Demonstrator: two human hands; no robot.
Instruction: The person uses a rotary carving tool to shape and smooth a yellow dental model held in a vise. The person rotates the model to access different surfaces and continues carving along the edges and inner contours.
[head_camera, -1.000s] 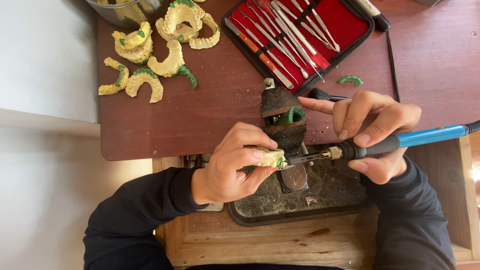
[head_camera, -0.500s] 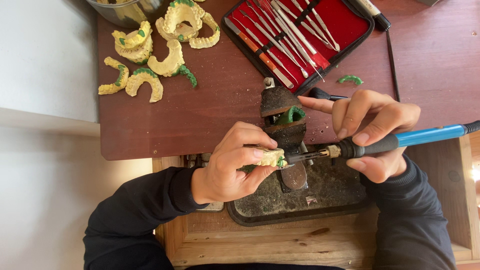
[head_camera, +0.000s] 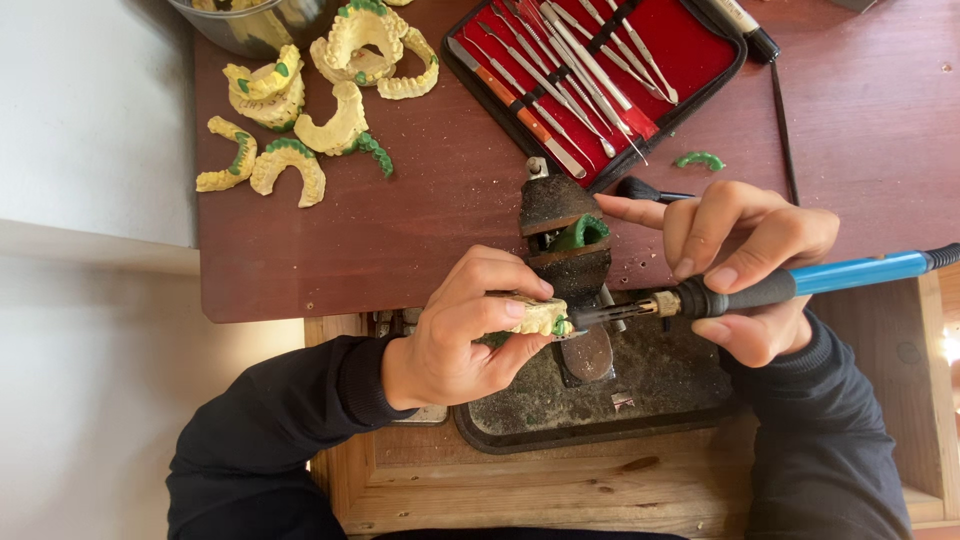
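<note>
Left hand curling in a pinch, right hand gripping pen-style (index finger extending), dark-sleeved forearms angling inward.

left hand: pinches dental cast | right hand: grips blue-handled heated tool, tip on cast

Head view, steeply down, seemingly close.
</note>
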